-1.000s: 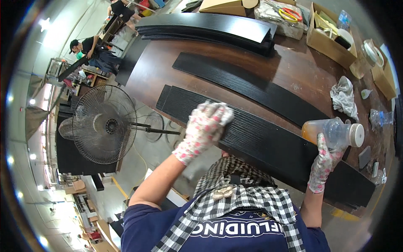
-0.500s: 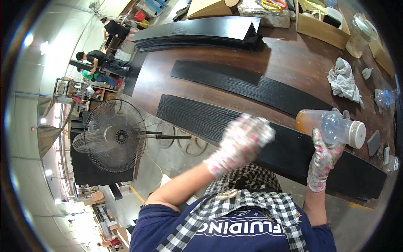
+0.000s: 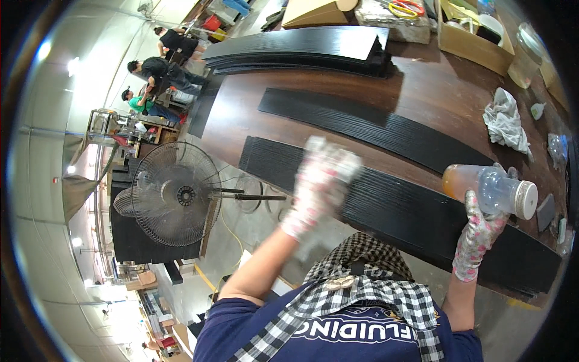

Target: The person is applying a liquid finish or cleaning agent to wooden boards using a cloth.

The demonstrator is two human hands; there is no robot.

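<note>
Over the near stack of long black wood-grained boards (image 3: 398, 205), my left hand (image 3: 322, 178) in a flowered glove is blurred by motion. Its fingers look curled, with something whitish at them that I cannot make out. My right hand (image 3: 479, 232), in a matching glove, is wrapped round a clear plastic jar (image 3: 488, 188) with a white lid. The jar lies tilted on its side above the boards' right part, with amber liquid at its bottom end. Farther back, another black board (image 3: 362, 123) lies flat on the brown table (image 3: 422, 90).
A taller pile of black boards (image 3: 301, 51) stands at the back. Right of it are a cardboard box (image 3: 473, 48), a crumpled grey rag (image 3: 506, 123) and a clear jar (image 3: 523, 63). A caged fan (image 3: 181, 193) stands left of the table. Several people work at the far left.
My left hand has swept leftward along the near boards. My right hand keeps hold of the jar. The whole view has shifted slightly.
</note>
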